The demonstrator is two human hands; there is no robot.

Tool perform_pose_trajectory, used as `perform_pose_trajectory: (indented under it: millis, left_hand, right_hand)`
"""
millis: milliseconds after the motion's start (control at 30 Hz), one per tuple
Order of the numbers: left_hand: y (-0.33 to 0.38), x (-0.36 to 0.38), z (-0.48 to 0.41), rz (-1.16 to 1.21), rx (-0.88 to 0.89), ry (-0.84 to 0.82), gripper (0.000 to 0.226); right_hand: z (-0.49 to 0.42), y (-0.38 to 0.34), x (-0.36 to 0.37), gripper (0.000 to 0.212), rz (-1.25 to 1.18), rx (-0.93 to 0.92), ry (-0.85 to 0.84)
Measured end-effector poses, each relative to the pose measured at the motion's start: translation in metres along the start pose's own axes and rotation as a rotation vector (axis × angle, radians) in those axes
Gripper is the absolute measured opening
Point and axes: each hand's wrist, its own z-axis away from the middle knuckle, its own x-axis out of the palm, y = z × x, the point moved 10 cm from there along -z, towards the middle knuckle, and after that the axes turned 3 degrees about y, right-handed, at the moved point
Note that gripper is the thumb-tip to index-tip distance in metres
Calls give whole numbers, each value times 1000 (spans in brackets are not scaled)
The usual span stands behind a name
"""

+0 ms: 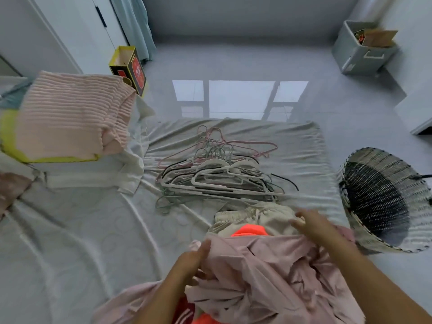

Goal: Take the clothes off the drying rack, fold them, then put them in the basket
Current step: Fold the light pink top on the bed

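Note:
A crumpled pink garment (pixel 264 272) lies bunched on the bed in front of me. My left hand (pixel 194 263) grips its left edge, thumb on top and fingers under the cloth. My right hand (pixel 313 224) rests on its upper right part with fingers loosely bent; its grip is blurred. Under the pink cloth show a beige garment with an elastic waist (pixel 252 219) and a bright orange piece (pixel 249 231). A woven black-and-white basket (pixel 383 199) lies tipped on its side at the right, its mouth facing the bed.
A heap of empty hangers (pixel 217 174) lies mid-bed on the grey sheet (pixel 81 230). A folded pink striped garment (pixel 70 115) sits on a yellow one at the left, white cloth (pixel 93 176) below it. A yellow-black box (pixel 128 66) and a grey crate (pixel 360 50) stand on the floor.

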Motion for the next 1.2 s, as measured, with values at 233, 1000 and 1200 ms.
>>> perform_pose_trajectory:
  millis: [233,1000,1200]
  left_hand:
    - [22,2,15,15,188,70,42]
    - [-12,89,39,-670,412,301,60]
    - [-16,80,29,-729,436,323,42]
  right_hand:
    - [55,102,4,40,-378,248,29]
    - [123,24,77,22,-349,-49,56]
    - [132,32,59,28,-498,-44,131]
